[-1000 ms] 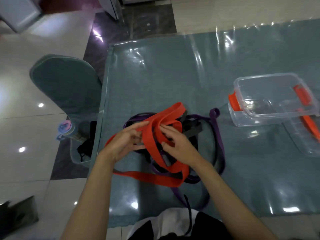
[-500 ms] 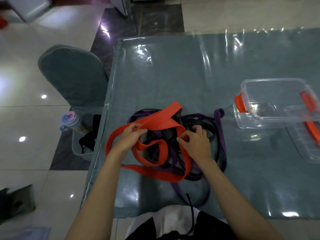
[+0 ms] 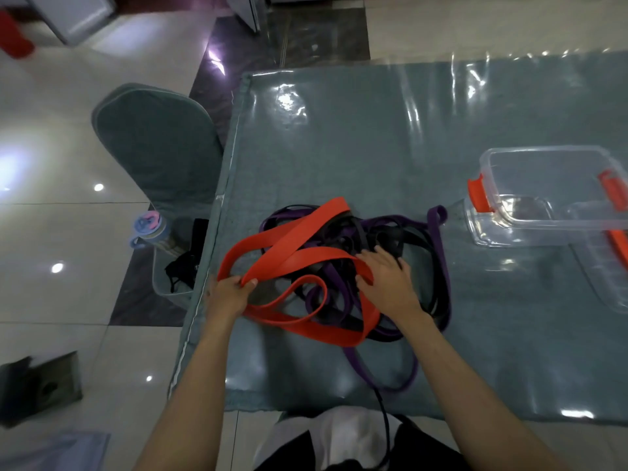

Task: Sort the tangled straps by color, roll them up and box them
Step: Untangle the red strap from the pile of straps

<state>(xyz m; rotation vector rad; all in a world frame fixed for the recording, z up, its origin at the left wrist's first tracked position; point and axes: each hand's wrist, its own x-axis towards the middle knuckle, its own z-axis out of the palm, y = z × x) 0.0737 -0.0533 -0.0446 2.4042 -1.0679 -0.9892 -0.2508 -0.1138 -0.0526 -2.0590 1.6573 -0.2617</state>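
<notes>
Red strap (image 3: 299, 256) pinched in my left hand (image 3: 228, 295), looping right under my flat right hand (image 3: 387, 283) on the tangle (image 3: 360, 266). Risk: pulling drags purple loops, tightens knot.

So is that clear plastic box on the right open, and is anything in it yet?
Open and empty: the box has no lid on, and only the table shows through it. No straps are inside.

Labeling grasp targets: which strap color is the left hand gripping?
The red strap: left hand pinches its fold at the pile's left edge. Purple straps and black ones lie untouched by it.
</notes>
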